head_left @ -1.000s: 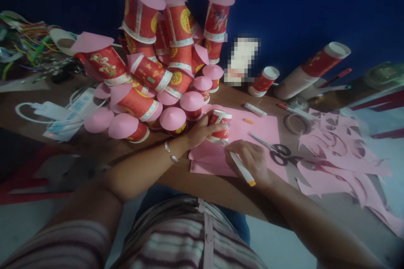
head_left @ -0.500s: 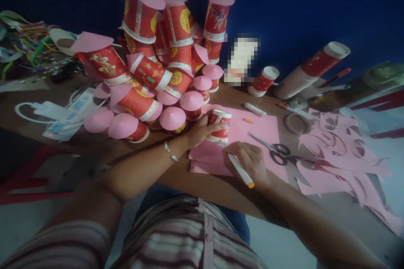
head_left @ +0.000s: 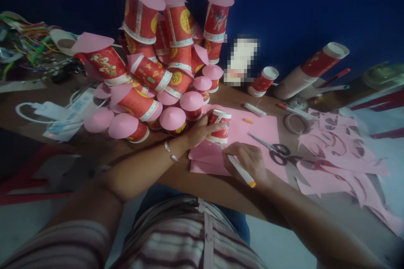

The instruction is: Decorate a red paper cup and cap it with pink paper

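My left hand (head_left: 202,131) is wrapped round a red paper cup (head_left: 221,117), which stands on pink paper sheets (head_left: 206,164). My right hand (head_left: 248,157) grips a white marker (head_left: 240,171) with an orange end, its tip close to the cup's lower edge. Whether the tip touches the cup or the paper I cannot tell. An orange cap (head_left: 248,120) lies on the paper beyond the cup. Right of my right hand, scissors (head_left: 274,149) with dark handles lie with their blades towards the cup.
Red cups with pink cone tops (head_left: 172,118) are piled at the left and back. A power strip (head_left: 71,113) sits left of them. Pink paper scraps (head_left: 341,147), a tape roll (head_left: 296,123) and a glue stick (head_left: 255,109) lie to the right. A stack of cups (head_left: 322,61) leans behind.
My right hand and the marker have shifted very slightly. My left hand holds the cup in the same place.
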A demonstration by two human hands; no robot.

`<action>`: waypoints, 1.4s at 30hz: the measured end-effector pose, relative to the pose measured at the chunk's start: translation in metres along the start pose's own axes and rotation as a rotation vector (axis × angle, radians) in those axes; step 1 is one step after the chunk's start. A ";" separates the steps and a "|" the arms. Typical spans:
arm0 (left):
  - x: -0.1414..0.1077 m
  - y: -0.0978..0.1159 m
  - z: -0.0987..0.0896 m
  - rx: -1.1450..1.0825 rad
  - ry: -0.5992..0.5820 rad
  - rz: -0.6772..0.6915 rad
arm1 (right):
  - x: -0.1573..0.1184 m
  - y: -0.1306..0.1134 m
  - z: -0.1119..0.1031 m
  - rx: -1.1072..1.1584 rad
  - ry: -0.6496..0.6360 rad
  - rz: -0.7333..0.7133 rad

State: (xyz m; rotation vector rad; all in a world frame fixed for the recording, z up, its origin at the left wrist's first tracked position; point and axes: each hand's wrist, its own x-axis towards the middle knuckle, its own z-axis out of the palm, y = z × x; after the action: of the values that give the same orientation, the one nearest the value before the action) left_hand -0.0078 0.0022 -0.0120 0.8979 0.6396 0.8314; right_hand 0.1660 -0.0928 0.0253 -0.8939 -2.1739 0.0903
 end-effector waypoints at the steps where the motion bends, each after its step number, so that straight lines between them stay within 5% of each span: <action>1: 0.000 0.000 0.000 -0.002 0.002 0.002 | -0.001 0.001 0.000 -0.003 0.002 -0.007; 42: -0.001 0.002 0.002 0.012 0.006 0.008 | 0.000 0.000 0.002 -0.055 0.049 -0.094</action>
State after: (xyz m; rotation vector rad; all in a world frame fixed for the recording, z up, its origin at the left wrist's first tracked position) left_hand -0.0073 0.0012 -0.0092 0.9098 0.6470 0.8386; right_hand 0.1647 -0.0921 0.0242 -0.8150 -2.1775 -0.0372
